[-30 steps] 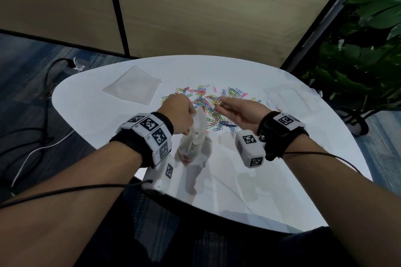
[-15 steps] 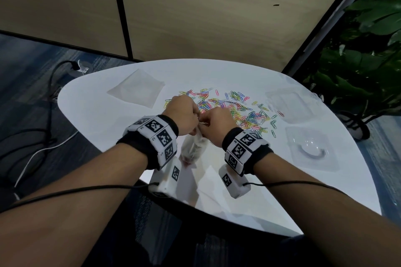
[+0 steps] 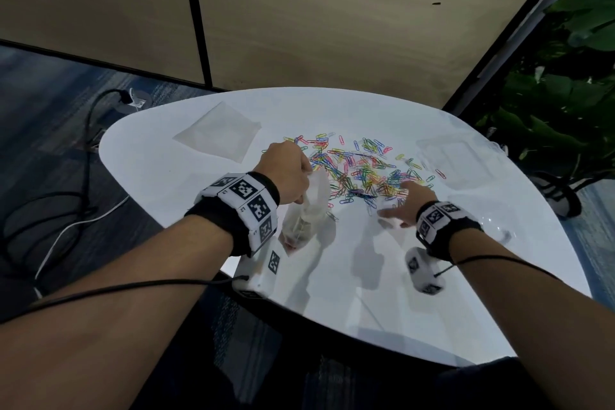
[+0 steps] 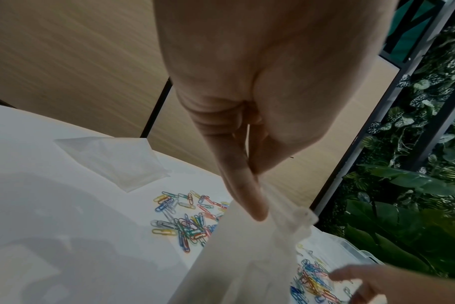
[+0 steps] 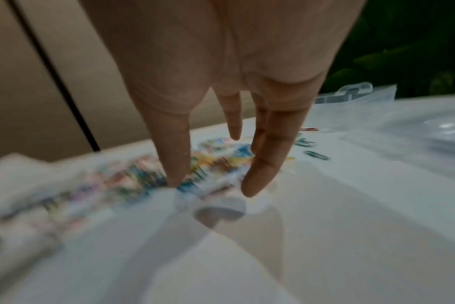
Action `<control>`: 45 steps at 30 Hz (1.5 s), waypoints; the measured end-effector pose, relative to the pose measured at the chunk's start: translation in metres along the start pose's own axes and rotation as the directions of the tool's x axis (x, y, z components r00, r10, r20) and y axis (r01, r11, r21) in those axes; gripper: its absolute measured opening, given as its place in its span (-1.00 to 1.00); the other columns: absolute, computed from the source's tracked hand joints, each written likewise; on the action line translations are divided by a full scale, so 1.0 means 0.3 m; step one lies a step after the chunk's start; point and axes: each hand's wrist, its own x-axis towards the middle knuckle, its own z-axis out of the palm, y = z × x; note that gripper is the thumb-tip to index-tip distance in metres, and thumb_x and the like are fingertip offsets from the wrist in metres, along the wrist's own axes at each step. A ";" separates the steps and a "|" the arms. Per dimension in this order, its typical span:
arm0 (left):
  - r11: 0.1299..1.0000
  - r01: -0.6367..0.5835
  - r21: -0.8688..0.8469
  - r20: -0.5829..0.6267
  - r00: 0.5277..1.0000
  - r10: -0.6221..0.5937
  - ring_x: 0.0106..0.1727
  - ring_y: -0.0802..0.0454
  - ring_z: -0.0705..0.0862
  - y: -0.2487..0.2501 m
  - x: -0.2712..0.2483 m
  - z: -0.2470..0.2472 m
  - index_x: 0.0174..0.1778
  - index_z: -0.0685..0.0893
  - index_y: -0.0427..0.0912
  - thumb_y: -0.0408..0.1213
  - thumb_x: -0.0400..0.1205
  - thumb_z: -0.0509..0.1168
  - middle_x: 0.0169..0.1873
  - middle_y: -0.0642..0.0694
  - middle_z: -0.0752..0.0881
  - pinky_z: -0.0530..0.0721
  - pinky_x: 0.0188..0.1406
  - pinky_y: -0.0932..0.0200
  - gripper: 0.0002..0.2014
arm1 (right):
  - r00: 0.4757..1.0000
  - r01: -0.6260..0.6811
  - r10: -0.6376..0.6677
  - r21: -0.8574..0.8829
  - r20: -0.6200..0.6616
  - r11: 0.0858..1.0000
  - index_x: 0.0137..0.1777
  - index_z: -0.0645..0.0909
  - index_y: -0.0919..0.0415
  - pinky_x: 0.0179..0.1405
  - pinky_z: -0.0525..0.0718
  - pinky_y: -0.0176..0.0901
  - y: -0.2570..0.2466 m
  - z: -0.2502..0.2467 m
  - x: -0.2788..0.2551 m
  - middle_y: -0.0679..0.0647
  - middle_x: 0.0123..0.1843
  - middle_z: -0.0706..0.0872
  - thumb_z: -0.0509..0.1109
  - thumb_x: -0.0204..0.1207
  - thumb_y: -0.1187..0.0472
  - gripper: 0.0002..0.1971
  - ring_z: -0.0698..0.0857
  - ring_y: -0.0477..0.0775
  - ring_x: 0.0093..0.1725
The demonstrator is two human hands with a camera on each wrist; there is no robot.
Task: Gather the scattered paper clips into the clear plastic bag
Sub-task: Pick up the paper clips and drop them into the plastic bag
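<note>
Many coloured paper clips (image 3: 359,170) lie scattered across the middle of the white table (image 3: 332,276). My left hand (image 3: 289,173) pinches the top edge of the clear plastic bag (image 3: 307,210), which hangs down to the table; the left wrist view shows thumb and forefinger (image 4: 249,197) pinching the bag (image 4: 247,257). My right hand (image 3: 404,200) reaches out flat over the near right edge of the clip pile, fingers straight and spread (image 5: 257,164), holding nothing. The clips (image 5: 133,174) under it are blurred in the right wrist view.
A flat clear bag (image 3: 218,135) lies at the table's far left. Clear plastic packaging (image 3: 459,156) sits at the right, with a clear lid-like piece (image 3: 499,226) beside my right wrist. Cables lie on the floor to the left, plants (image 3: 565,110) to the right.
My right hand left the bag's mouth and moved right and forward to the clip pile, opening its fingers. My left hand kept its hold on the bag.
</note>
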 end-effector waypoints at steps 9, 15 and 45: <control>1.000 0.022 0.015 -0.007 1.000 -0.022 -0.36 -0.12 0.86 -0.031 0.010 -0.001 0.16 0.78 -0.28 -0.51 0.64 0.20 -0.12 -0.25 0.84 0.87 -0.14 -0.03 -0.71 | 0.955 0.264 -0.282 -0.177 -0.089 0.948 0.58 0.37 0.08 0.34 0.55 -0.01 -0.092 0.134 0.019 0.24 0.45 0.46 0.62 0.32 -0.03 -0.17 0.57 0.25 0.35; 1.000 0.022 0.010 0.012 1.000 -0.023 -0.34 -0.13 0.86 -0.038 -0.001 0.001 0.19 0.77 -0.31 -0.53 0.64 0.17 -0.13 -0.26 0.81 0.88 -0.15 -0.04 -0.68 | 0.907 0.385 -0.416 -0.276 -0.060 0.881 0.63 0.28 0.00 0.47 0.47 0.13 -0.207 0.195 0.012 0.22 0.63 0.21 0.44 0.49 -0.06 -0.28 0.37 0.36 0.54; 1.000 0.019 0.002 0.027 0.999 -0.019 -0.41 -0.06 0.86 -0.032 -0.011 -0.006 0.11 0.78 -0.27 -0.51 0.66 0.15 -0.37 -0.21 0.83 0.86 -0.18 0.11 -0.70 | 0.847 -0.212 -0.377 0.888 0.375 0.407 -0.09 0.70 0.40 -0.20 0.78 -0.40 -0.404 -0.060 -0.327 0.15 -0.20 0.79 0.43 0.54 0.42 -0.96 0.79 -0.05 -0.19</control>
